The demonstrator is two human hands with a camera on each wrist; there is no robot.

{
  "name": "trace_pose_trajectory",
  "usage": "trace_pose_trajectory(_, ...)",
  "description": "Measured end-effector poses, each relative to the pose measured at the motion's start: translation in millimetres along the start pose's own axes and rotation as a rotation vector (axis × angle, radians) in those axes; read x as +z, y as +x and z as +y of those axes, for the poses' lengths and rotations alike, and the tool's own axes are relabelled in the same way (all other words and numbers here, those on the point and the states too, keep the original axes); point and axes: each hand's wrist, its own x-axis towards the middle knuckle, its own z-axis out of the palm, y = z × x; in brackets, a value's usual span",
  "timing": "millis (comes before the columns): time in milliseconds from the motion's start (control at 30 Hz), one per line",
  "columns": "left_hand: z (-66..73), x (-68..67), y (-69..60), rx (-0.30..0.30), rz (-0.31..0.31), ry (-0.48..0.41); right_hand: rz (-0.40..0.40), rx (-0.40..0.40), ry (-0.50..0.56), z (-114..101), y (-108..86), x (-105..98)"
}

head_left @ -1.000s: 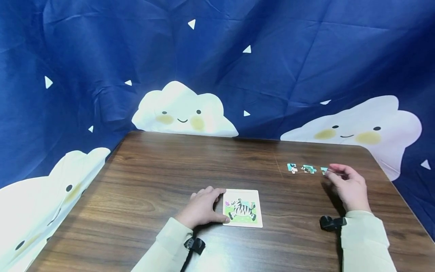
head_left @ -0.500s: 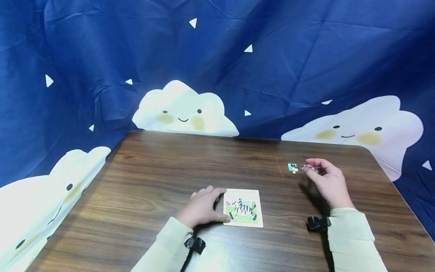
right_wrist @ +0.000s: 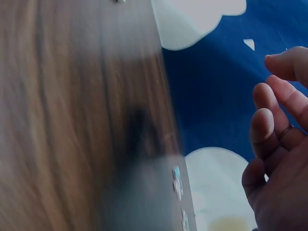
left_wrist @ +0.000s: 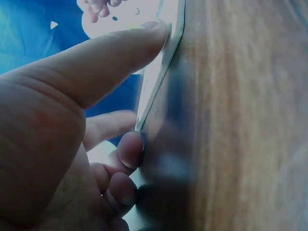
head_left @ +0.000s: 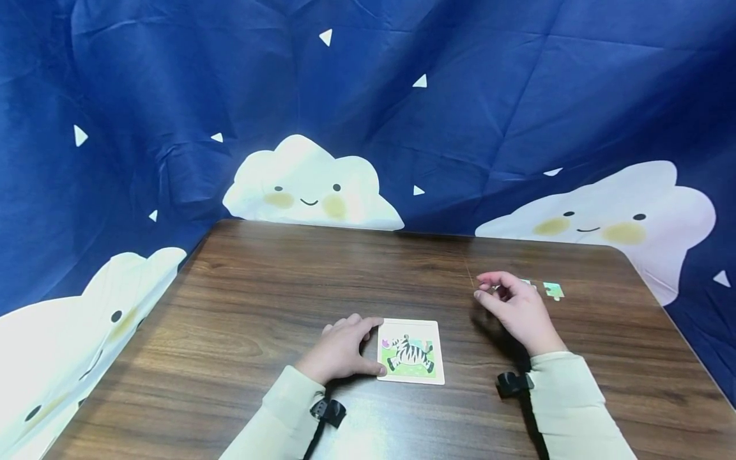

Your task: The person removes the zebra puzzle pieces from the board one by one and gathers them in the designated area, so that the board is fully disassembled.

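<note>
Movement belongs to the right hand (head_left: 514, 310), which has shifted toward 9 o'clock, over where the leftmost jigsaw piece lay; its thumb and index finger stand apart, no piece plainly seen between them. The rightmost jigsaw piece (head_left: 554, 291), covered half a second ago, shows again at 2 o'clock from that hand, and the middle jigsaw piece (head_left: 527, 282) partly. The zebra puzzle board (head_left: 416, 329), at 8 o'clock, stays put and seems to have gained nothing; the left hand (head_left: 342, 351) rests spread thumb and index finger on its left corners.
</note>
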Motion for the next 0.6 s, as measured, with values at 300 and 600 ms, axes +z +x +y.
trace_pose_trajectory(300, -1.4, 1.8, -0.3, 0.022, 0.003, -0.002, -0.136, -0.04, 0.012, -14, -6.0, 31)
trace_pose_trajectory(600, -0.4, 0.4, 0.1, 0.02, 0.004, -0.006, -0.46, -0.168, 0.039, -44, -21.4, 73)
